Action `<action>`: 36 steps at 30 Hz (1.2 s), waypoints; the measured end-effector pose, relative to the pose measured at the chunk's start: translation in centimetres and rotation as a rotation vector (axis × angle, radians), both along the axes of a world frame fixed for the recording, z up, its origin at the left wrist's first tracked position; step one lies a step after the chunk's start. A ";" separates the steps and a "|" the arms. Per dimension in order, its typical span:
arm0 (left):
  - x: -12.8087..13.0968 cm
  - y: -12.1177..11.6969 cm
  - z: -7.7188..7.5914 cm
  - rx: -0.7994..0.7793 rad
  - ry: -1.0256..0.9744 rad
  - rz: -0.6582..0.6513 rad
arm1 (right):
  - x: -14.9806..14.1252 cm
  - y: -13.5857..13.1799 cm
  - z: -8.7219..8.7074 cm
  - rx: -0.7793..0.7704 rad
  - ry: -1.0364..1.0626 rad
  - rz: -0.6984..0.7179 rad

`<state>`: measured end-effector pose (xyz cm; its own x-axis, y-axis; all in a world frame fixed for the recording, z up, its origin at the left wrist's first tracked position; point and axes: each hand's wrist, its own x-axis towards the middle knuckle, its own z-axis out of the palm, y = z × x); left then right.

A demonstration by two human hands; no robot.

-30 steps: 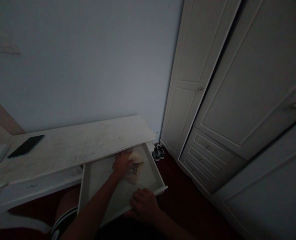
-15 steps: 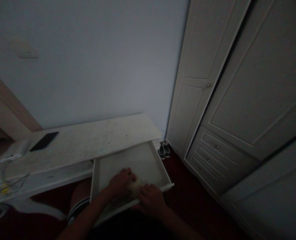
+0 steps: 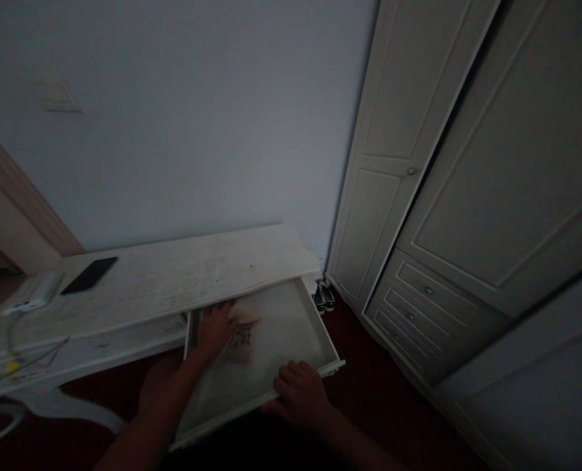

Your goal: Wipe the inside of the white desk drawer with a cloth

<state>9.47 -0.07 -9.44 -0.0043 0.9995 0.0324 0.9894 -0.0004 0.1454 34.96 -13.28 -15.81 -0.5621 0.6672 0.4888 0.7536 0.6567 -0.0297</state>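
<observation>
A white drawer (image 3: 291,327) stands pulled out from a low white desk (image 3: 212,261). Inside it, at the back left corner, my left hand (image 3: 215,328) is closed on a pale cloth (image 3: 244,310), blurred and partly hidden by the fingers. Just right of that hand, a brownish patch with a dark pattern (image 3: 242,335) shows on the drawer bottom; I cannot make out what it is. My right hand (image 3: 300,392) grips the drawer's front edge, its fingers curled over the top.
A dark phone (image 3: 90,275) and a white power strip (image 3: 34,292) with a cable lie on the desk's left end. Black and white shoes (image 3: 324,296) rest on the dark red floor beside the desk. A white wardrobe (image 3: 383,222) rises at the right.
My left hand has moved with the cloth from the drawer's front middle to its back left corner. The patterned patch has come into view. My right hand stays at the front edge.
</observation>
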 end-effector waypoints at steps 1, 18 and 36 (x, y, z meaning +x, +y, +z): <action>0.8 0.4 0.1 0.020 -0.009 0.027 | 0.0 0.0 0.0 -0.004 -0.002 0.000; 15.1 -0.3 -0.9 -0.092 -0.205 -0.643 | -0.1 0.5 -1.2 0.041 0.074 0.027; -2.6 -11.7 1.7 -0.093 -0.362 -0.451 | 4.3 0.5 2.4 -0.256 -0.186 -0.077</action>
